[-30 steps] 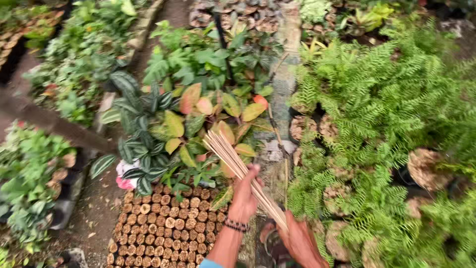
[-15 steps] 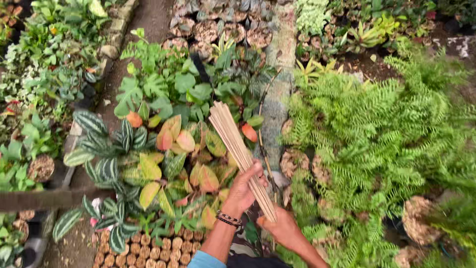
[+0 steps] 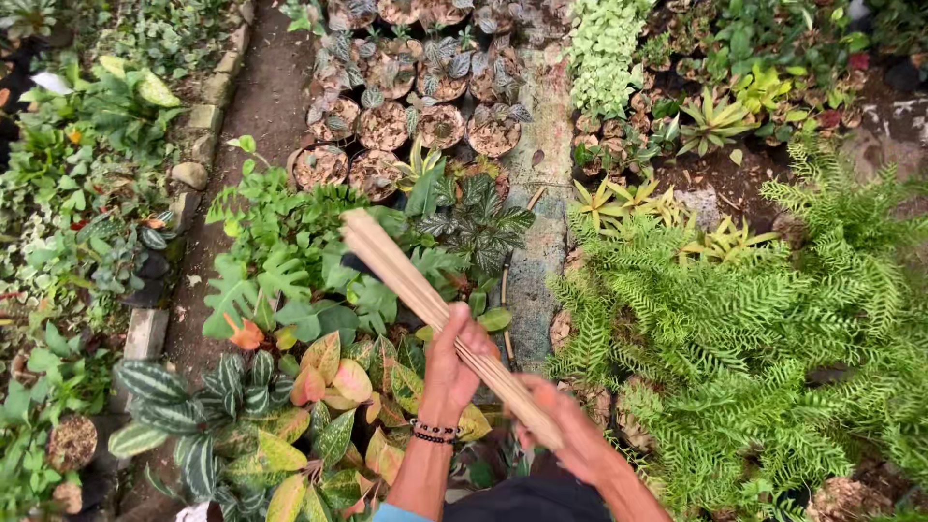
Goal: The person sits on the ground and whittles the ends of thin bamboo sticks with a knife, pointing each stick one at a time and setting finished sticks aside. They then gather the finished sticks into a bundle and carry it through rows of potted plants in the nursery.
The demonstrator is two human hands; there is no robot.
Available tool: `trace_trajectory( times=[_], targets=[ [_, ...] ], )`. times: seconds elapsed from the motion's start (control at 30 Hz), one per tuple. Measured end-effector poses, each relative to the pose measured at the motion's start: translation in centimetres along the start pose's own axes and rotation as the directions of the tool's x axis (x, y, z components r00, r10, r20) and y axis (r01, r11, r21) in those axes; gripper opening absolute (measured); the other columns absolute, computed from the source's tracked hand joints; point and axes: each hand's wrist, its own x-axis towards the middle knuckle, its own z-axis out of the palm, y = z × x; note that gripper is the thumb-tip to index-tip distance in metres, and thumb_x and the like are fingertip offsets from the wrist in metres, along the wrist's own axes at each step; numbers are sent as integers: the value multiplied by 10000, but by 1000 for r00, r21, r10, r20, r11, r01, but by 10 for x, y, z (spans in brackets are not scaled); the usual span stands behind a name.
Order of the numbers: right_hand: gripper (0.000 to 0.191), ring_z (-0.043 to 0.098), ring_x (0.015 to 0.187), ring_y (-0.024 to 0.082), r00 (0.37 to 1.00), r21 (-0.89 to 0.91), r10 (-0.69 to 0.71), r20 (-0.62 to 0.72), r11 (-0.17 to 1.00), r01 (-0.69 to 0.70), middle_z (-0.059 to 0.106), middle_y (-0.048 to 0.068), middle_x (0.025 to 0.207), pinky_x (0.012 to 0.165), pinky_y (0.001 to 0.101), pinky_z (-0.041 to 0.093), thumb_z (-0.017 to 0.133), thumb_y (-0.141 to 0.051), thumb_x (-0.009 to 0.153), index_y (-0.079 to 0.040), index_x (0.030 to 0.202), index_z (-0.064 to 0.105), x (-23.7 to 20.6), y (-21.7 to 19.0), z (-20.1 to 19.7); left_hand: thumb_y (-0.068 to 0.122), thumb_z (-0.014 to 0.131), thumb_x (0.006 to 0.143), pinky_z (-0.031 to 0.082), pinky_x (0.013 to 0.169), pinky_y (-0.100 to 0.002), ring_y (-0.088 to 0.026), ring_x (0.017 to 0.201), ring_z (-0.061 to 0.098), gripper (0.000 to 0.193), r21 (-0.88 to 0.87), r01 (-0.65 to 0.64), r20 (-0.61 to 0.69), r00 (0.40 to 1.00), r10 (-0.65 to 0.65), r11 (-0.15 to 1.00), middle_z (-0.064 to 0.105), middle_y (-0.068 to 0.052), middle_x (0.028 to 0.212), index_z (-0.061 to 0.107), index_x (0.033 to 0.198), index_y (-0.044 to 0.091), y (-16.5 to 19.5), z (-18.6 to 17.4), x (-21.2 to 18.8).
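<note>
No packages, labels, signs or screens in view. Checked along the plant beds, the pots and the path: none seen.
</note>
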Motion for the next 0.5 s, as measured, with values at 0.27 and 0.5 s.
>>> trace_trajectory(
  times=[0.27,0.5],
  targets=[
    [738,580,1266,283,966,394,-115,-230,897,201,605,166,1421,1063,477,447,432,-575,983,2,1435,523,132,-147,-23,171,706,912,505,679,-337,-151,674,512,175,137,-236,-181,949,258,962,496,0,722,539,942,126,0,86,148],
    [687,594,1284,228,874,-319,-356,-331,914,251,635,113,1411,1082,440,444,395,-557,970,-61,1413,565,224,-303,-88,247,724,939,426,572,-326,-135,588,411,275,101,-221,-311,919,241,970,390,26,655,474,876,150,9,152,328]
  ],
)
